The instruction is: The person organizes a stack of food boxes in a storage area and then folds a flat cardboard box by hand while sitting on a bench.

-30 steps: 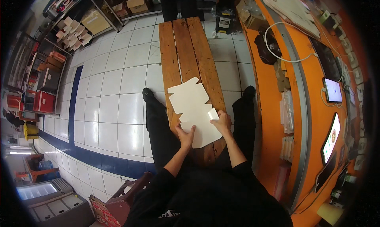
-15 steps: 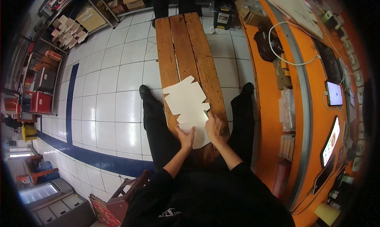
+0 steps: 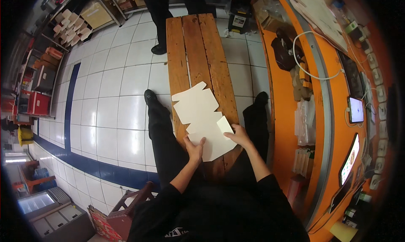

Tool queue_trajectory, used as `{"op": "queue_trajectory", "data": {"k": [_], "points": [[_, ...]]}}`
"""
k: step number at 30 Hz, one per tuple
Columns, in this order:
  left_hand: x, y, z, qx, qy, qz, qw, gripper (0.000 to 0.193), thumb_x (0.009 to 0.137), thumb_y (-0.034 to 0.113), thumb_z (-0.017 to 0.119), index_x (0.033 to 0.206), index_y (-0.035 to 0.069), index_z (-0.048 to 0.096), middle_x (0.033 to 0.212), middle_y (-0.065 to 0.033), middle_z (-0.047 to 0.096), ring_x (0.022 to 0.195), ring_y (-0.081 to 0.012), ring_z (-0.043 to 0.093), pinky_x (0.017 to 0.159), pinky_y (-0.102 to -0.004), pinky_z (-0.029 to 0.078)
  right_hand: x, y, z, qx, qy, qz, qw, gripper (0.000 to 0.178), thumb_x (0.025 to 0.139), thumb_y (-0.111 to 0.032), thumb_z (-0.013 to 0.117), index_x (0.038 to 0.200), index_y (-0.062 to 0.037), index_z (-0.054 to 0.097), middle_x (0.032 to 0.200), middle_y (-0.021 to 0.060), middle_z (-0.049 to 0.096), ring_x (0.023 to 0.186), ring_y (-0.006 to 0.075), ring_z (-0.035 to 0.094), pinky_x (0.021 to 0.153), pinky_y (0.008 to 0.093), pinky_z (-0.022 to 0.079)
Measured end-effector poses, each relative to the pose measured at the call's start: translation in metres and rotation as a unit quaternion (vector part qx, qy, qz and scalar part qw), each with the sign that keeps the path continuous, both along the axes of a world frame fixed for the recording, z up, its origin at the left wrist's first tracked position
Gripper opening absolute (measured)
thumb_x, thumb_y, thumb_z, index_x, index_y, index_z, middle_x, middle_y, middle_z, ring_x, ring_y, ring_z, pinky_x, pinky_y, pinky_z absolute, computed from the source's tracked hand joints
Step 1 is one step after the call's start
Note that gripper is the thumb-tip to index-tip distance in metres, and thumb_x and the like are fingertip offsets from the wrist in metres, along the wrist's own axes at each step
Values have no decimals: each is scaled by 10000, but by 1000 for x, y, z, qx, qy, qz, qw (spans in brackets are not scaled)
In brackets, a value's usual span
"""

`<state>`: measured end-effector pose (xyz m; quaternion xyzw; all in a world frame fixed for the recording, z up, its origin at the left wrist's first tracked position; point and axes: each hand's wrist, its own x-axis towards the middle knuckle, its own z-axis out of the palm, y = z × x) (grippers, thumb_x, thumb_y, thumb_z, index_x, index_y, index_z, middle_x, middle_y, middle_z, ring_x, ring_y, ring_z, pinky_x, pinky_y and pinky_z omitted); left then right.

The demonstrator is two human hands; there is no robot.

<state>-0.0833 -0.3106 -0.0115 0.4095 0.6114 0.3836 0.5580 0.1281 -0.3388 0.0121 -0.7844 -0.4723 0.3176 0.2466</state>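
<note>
A flat white cardboard box blank [image 3: 211, 142] with cut tabs and flaps lies lengthwise on a wooden bench [image 3: 198, 52] between my legs. My left hand [image 3: 195, 150] grips its near left edge, the thumb on top and the other fingers at the edge. At the right edge, my right hand [image 3: 239, 137] holds the blank with its thumb on the upper face and the fingers partly hidden. Just above that thumb a small side flap [image 3: 224, 124] stands bent up. The far panel of the blank lies flat, touched by neither hand.
Another person's dark-clad legs [image 3: 158, 20] stand beyond the bench's far end. An orange counter [image 3: 322, 115] on the right bears phones, a tablet and a white cable. Shelves with folded boxes [image 3: 71, 27] stand at the far left. A brown chair [image 3: 137, 202] is near my left side.
My right hand has shifted right and slightly down, from over the blank to its right edge. The right side flap now shows bent up. The other person's leg has stepped left of the bench.
</note>
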Motion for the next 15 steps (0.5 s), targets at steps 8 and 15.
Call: {"op": "queue_trajectory", "data": {"k": [8,15], "points": [[-2,-1,-15,25,10,66,997,644,651,50,781,1148,18,372,1067,-127,541,968,-218,549,825,-341,480,-24,8,-13,77,2,17,997,295,626,-166,681,856,1,603,823,211,628,801,400,596,707,443,480],[-12,-1,5,-4,96,44,994,593,696,251,744,1160,35,445,1044,-198,604,964,-309,601,833,-385,470,-51,33,37,-10,-124,46,991,263,619,-104,685,838,23,614,810,209,641,801,369,621,725,405,491]]}}
